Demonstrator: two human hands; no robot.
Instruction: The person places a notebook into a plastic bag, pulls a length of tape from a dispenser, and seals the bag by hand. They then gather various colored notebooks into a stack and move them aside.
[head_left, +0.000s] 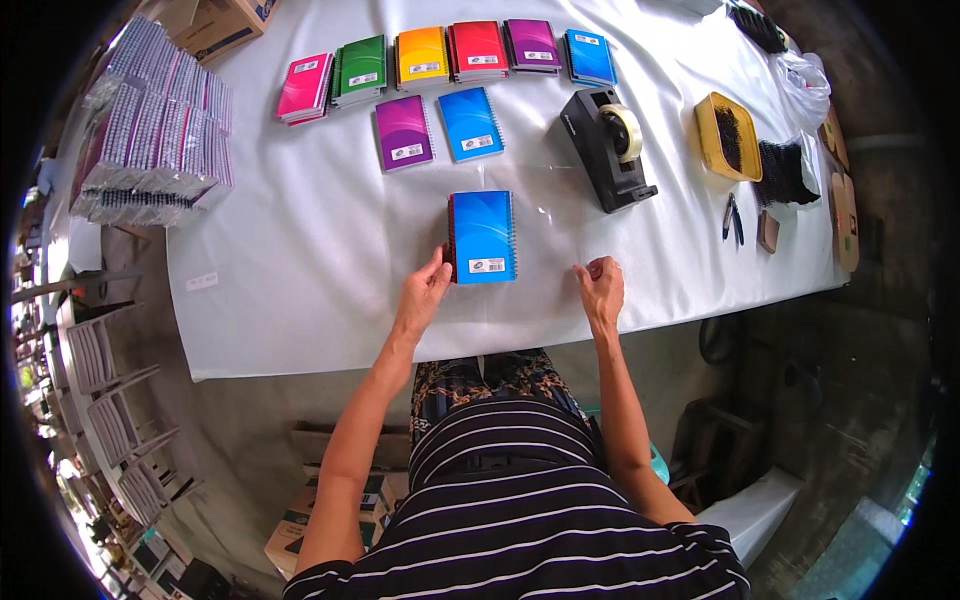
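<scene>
A small stack of spiral notebooks, a blue notebook (482, 235) on top and a dark red edge showing beneath, lies in front of me with the wire binding to the right. My left hand (425, 290) has its closed fingertips at the stack's lower left edge, gripping it there. To the right of the stack and apart from it, my right hand (602, 292) hovers over the table with curled fingers; whether anything is inside them is hidden. Beyond the stack lie a purple notebook (404, 133) and another blue notebook (470, 124).
Notebook piles line the far side: pink (304, 87), green (360, 70), yellow (422, 56), red (478, 48), purple (531, 45), blue (590, 57). A black tape dispenser (600, 150), yellow tub (712, 140) and pliers (734, 220) are at right. Wrapped notebook bundles (150, 140) rise at left.
</scene>
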